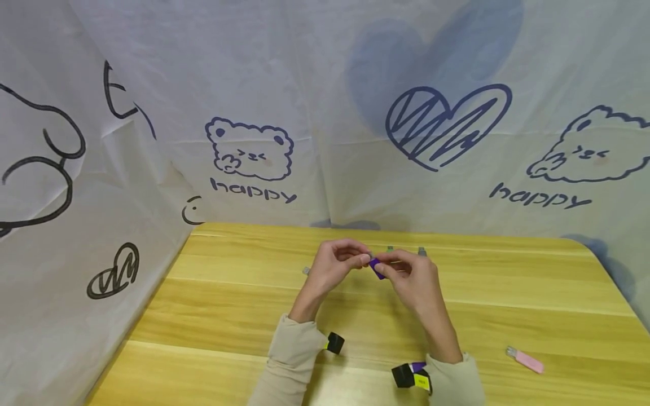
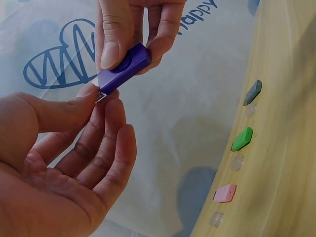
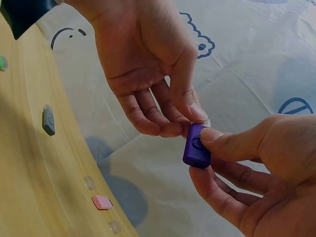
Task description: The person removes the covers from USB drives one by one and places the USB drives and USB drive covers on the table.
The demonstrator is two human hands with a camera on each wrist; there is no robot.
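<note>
A purple USB flash drive (image 1: 377, 269) is held up between both hands above the table. My right hand (image 1: 412, 276) pinches its purple body between thumb and fingers. At the other end, my left hand (image 1: 332, 262) pinches a small clear cap (image 3: 207, 122) with thumb and index finger. In the left wrist view that cap sits at the drive's plug end, mostly covered by fingertips, so how far it is on cannot be told. The left hand's other fingers curve loosely beneath. The right wrist view shows the purple body (image 3: 197, 150) with a round mark under the right thumb.
A pink USB drive (image 1: 528, 361) with bare metal plug lies at the table's right. Toward the back edge lie a grey drive (image 2: 253, 93), a green drive (image 2: 243, 139), another pink drive (image 2: 225, 193) and several clear caps (image 2: 237, 163). A printed curtain (image 1: 325, 113) hangs behind.
</note>
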